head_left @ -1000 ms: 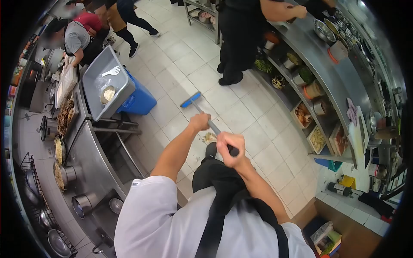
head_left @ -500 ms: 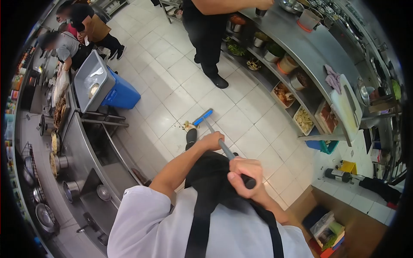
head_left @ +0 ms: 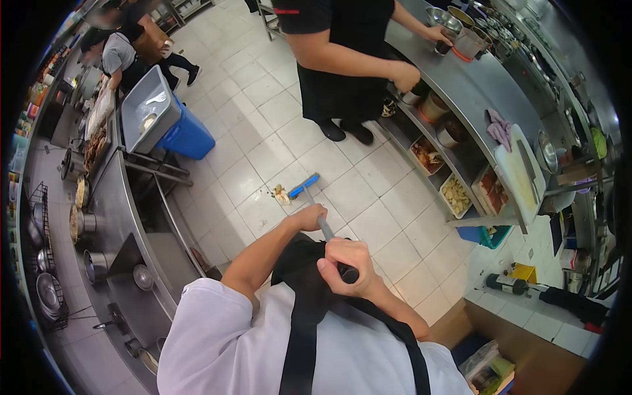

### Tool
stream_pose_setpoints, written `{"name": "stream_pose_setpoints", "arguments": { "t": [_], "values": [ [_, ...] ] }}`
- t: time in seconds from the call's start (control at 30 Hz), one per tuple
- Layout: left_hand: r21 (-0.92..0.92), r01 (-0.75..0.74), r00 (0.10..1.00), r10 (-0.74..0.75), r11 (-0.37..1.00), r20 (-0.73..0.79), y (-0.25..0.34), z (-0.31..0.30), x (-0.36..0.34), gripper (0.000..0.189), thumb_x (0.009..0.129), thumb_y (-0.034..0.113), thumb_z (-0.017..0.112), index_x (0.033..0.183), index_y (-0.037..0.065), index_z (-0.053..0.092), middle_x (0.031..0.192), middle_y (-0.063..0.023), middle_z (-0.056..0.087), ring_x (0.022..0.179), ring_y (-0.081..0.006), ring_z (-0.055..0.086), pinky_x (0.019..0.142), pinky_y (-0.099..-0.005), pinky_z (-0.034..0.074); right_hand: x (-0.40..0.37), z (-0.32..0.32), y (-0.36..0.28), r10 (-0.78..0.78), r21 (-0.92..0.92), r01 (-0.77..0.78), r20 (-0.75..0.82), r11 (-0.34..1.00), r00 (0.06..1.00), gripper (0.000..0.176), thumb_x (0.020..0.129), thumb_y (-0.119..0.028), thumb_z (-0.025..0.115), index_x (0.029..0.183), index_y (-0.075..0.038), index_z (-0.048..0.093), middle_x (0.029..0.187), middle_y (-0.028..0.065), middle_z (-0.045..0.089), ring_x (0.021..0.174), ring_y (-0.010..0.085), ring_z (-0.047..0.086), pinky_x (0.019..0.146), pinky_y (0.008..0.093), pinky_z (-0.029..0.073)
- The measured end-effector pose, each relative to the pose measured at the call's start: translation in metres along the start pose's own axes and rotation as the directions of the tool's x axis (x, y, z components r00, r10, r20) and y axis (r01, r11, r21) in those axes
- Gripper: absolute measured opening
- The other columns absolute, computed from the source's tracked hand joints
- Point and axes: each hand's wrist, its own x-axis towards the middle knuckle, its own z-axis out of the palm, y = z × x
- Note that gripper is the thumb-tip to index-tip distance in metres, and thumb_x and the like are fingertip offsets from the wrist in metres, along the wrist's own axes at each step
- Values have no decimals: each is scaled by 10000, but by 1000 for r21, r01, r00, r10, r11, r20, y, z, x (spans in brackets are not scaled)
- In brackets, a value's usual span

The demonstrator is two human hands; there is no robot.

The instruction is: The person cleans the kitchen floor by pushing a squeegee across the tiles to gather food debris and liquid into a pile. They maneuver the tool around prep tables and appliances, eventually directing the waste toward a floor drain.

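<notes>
My left hand (head_left: 309, 216) is wrapped round the lower part of a grey pole (head_left: 325, 228). Closer to my body, my right hand (head_left: 347, 266) grips the black end of the same pole. At its far end a blue squeegee-like head (head_left: 303, 185) rests on the tiled floor (head_left: 342, 204). Small food scraps (head_left: 282, 194) lie on the tiles just left of the blue head.
A person in black (head_left: 342, 72) stands ahead at the steel counter (head_left: 487, 92) with shelves of food containers. Two people work at the upper left, near a blue bin (head_left: 187, 135) and grey tub (head_left: 135, 102). A steel sink counter (head_left: 141, 217) runs along my left.
Both my hands and the pole have shifted left in view, and the blue head lies slightly lower left. The person in black has come further into view, one arm now reaching toward the shelves.
</notes>
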Motion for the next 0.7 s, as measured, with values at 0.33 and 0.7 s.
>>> {"name": "stream_pose_setpoints", "arguments": {
  "t": [0.33, 0.7],
  "values": [
    [-29, 80, 971, -85, 996, -225, -14, -25, 0, 148, 753, 234, 724, 829, 108, 706, 929, -157, 699, 941, -377, 675, 808, -491, 534, 43, 27, 0, 108, 84, -102, -67, 991, 992, 254, 909, -43, 629, 696, -12, 493, 656, 69, 541, 601, 188, 495, 606, 339, 422],
    [-100, 138, 978, -151, 985, -143, 106, -190, -33, 223, 783, 290, 764, 826, 80, 700, 939, -150, 710, 938, -393, 676, 767, -500, 525, 149, 38, -96, -268, 261, 336, -264, 905, 927, 316, 943, -170, 649, 707, -70, 464, 633, 61, 536, 566, 199, 520, 552, 361, 456]
  ]
}}
